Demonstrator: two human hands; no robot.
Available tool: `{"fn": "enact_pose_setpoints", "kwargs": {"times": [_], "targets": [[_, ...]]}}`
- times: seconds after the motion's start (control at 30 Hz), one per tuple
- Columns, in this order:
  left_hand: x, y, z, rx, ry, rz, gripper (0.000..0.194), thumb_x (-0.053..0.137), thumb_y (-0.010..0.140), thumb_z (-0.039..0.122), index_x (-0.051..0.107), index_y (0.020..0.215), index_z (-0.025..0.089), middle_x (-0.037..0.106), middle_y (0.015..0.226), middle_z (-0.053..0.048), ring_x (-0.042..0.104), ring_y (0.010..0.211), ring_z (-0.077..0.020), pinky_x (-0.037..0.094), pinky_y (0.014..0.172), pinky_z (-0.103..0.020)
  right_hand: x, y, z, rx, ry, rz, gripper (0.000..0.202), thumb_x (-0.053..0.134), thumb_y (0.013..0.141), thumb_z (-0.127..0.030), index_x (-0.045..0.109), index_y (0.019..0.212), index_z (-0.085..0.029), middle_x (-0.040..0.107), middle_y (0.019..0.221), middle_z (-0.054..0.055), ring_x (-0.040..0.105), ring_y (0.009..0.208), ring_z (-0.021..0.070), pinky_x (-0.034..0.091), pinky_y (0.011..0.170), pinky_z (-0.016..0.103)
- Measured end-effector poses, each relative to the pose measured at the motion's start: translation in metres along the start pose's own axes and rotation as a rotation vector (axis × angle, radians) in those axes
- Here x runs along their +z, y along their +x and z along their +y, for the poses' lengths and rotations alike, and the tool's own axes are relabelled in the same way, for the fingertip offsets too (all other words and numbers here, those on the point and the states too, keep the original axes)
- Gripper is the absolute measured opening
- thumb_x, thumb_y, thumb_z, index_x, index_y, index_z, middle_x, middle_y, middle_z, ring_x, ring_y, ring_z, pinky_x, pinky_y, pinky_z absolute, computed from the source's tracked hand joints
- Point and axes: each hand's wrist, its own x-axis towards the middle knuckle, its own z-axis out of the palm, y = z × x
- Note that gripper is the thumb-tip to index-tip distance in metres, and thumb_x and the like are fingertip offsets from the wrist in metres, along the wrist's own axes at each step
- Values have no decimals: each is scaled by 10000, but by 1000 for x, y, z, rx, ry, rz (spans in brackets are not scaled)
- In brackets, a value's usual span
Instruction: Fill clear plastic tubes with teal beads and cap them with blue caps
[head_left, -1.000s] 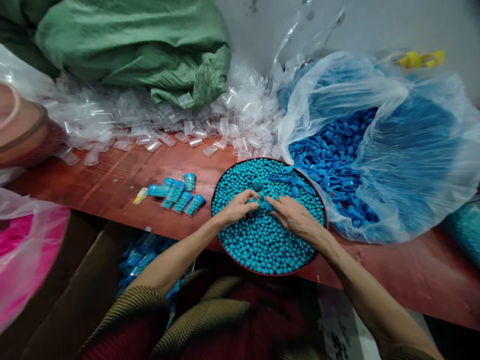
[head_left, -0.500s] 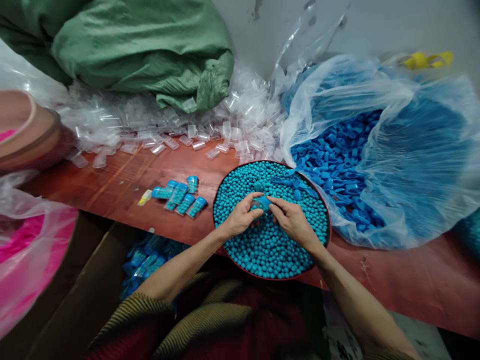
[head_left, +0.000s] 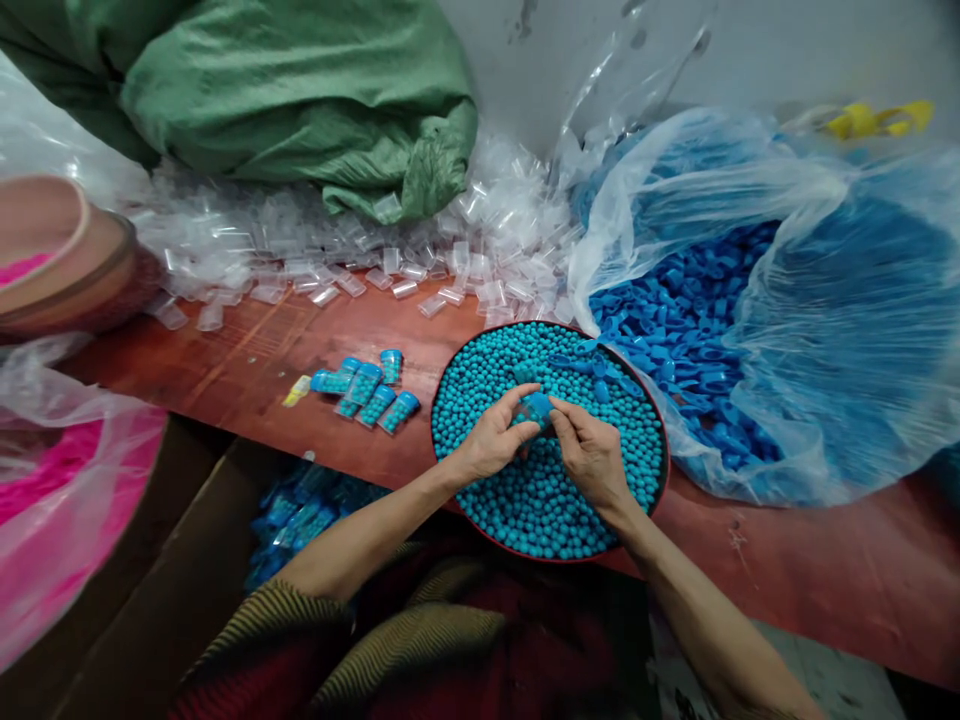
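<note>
My left hand (head_left: 491, 438) holds a small clear bottle (head_left: 527, 413) between thumb and fingers, above a round tray (head_left: 663, 462) full of turquoise beads (head_left: 551, 510). A blue cap (head_left: 540, 402) is at the bottle's upper end. From the right, my right hand (head_left: 592, 455) pinches the edge of that cap with thumb and forefinger. How firmly the cap sits cannot be made out. Several blue caps (head_left: 602, 390) lie on the beads at the tray's far side. To the left, several bead-filled, capped bottles (head_left: 361, 387) lie on the red-brown table (head_left: 247, 385); one stands upright.
Clear empty bottles (head_left: 405, 288) are heaped along the back under a green sack (head_left: 300, 100). At right, an open plastic bag (head_left: 840, 300) holds blue caps (head_left: 682, 330). Pink basins (head_left: 82, 245) stand left. Filled bottles (head_left: 300, 525) lie below the table edge, beside a pink-filled bag (head_left: 82, 510).
The view has shifted slightly. Both hands stay together over the tray on the bottle; my right hand has turned a little at the cap, its fingers more curled.
</note>
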Motion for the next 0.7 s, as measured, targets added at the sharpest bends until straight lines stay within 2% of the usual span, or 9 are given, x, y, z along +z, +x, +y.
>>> {"fn": "enact_pose_setpoints", "kwargs": {"times": [0.13,0.33,0.43,0.53,0.6,0.7], "targets": [[2,-4,0,-8,-72,-10,543,542,798,278,405,1319,207,489,662,52,464,463,-49,352,425,-169,-1,-2,1,-2,76,-122,277,465,891,-314,699,1010,-227,732,835,21,662,680,164,530,655,282],[4,-7,3,-28,-50,-24,607,568,770,245,370,1340,180,499,649,58,471,469,-60,344,420,-170,-2,-8,0,71,126,-47,282,470,890,-313,703,1018,-221,723,810,20,652,675,158,518,644,272],[4,-8,1,-17,-59,3,536,569,751,222,435,1267,174,502,626,67,457,457,-50,365,445,-171,-6,-6,3,37,151,-170,281,479,879,-306,706,1024,-225,682,659,-4,624,591,149,508,608,266],[7,-8,-3,-39,-94,47,408,566,746,244,490,1143,183,529,698,57,443,431,-32,349,411,-166,-9,-3,8,-5,189,-280,287,473,875,-289,706,1029,-221,631,560,-23,588,516,135,495,560,254],[9,-7,-5,-34,-101,81,355,572,749,268,499,1087,189,527,739,53,428,426,-25,347,393,-165,-9,-2,10,-29,179,-296,290,476,872,-279,701,1041,-211,662,623,-5,602,549,139,504,580,263],[8,-6,-4,-17,-99,121,332,571,763,294,492,1070,194,504,741,58,411,423,-20,345,382,-158,-12,-1,10,-52,170,-291,306,498,857,-273,672,1101,-212,711,878,46,655,773,174,530,725,314]]}}
